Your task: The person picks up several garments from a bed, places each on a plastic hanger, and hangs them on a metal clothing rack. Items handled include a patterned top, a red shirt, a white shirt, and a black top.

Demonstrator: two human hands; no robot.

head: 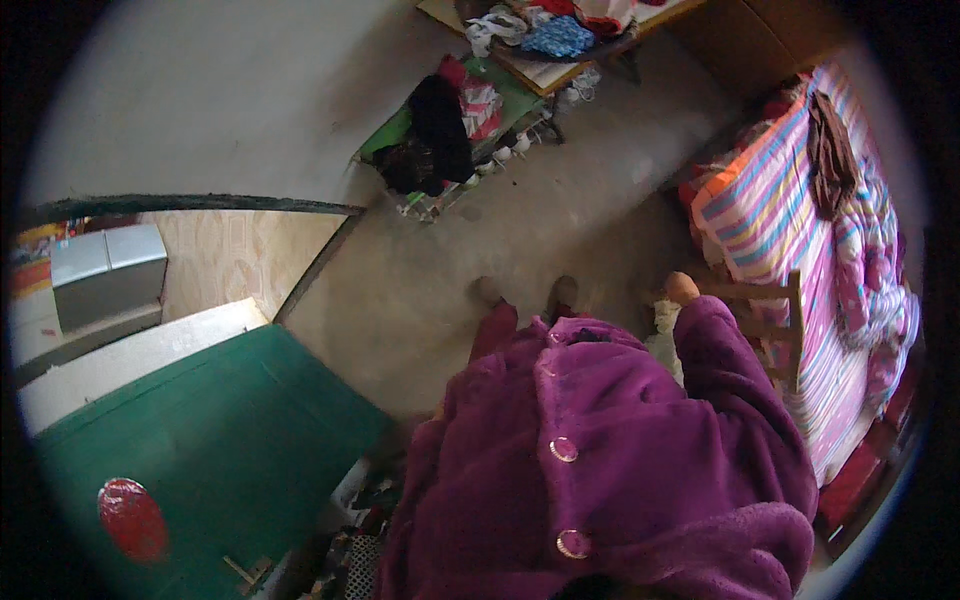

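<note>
My right hand [681, 287] shows at the end of a purple fleece sleeve, beside the back of a wooden chair [793, 330]. Its fingers are mostly hidden, so I cannot tell whether it grips anything. Just below it is a pale yellowish cloth-like thing [666, 334], partly covered by the sleeve; contact between the two is unclear. My left hand is out of view. The purple button-front coat [600, 450] fills the lower middle, and my shoes [564, 289] stand on the bare floor.
A bed with a striped cover [765, 202] lies right, brown trousers [829, 157] on it. A green bench [510, 82] holds dark clothes [439, 127]; a table [551, 75] with cloths stands behind. Left, a green door [225, 420] stands by a doorway showing a grey cabinet [112, 285].
</note>
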